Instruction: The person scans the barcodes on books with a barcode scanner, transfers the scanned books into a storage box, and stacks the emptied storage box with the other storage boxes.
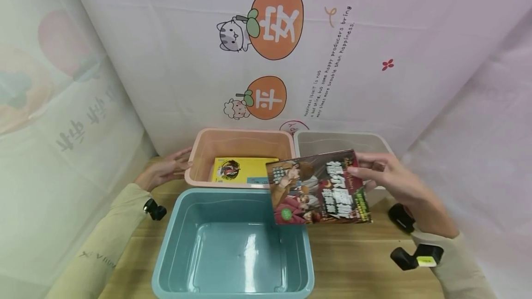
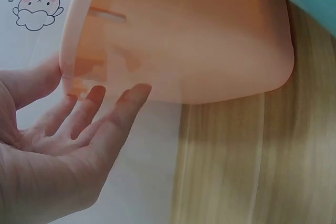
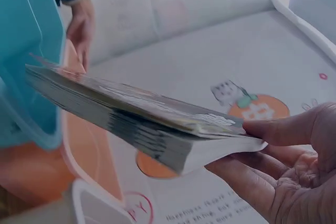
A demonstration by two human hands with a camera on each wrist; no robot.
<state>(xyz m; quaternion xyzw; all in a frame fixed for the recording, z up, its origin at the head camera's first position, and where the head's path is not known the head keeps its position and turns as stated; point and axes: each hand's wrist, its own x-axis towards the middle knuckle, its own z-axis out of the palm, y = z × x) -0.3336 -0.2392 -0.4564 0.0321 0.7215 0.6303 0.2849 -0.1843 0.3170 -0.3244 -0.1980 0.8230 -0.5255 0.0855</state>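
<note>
In the head view my right hand (image 1: 392, 176) pinches a book (image 1: 317, 188) by its right edge, thumb on the front cover. The cover is dark and illustrated, with white lettering. It hangs tilted over the corner where the bins meet; in the right wrist view the book's page block (image 3: 142, 137) shows thick between thumb and fingers. My left hand (image 1: 168, 167) is at the left end of the peach bin (image 1: 199, 160). Seen from the left wrist, its loosely extended fingers (image 2: 118, 116) lie against the bin's outer wall, thumb at the rim. A yellow book (image 1: 249, 167) lies inside the peach bin.
A blue bin (image 1: 166, 243) stands in front of the peach one. A white bin (image 1: 345, 138) sits to its right, partly hidden by the held book. All rest on a wooden table (image 1: 357, 262), with a printed cloth wall (image 1: 187, 59) behind.
</note>
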